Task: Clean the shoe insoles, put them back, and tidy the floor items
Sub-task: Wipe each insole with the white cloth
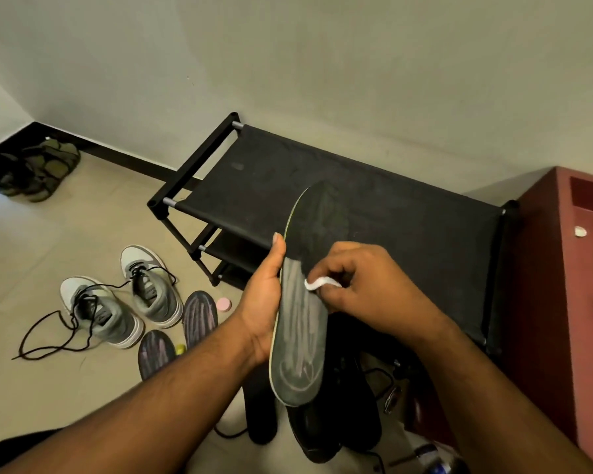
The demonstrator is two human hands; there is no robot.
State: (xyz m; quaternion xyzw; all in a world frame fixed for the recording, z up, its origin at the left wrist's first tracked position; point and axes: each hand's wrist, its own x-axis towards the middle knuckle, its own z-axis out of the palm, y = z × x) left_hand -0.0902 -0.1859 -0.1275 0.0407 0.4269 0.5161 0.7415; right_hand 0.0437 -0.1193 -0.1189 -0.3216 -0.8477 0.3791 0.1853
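Above beige tile, left hand grips a streaked dark insole; right hand pinches a crumpled white wipe.

The beige tiled floor is being occupied by two grey sneakers with loose black laces, two dark insoles beside them, a pink cap, black shoes and olive sandals.
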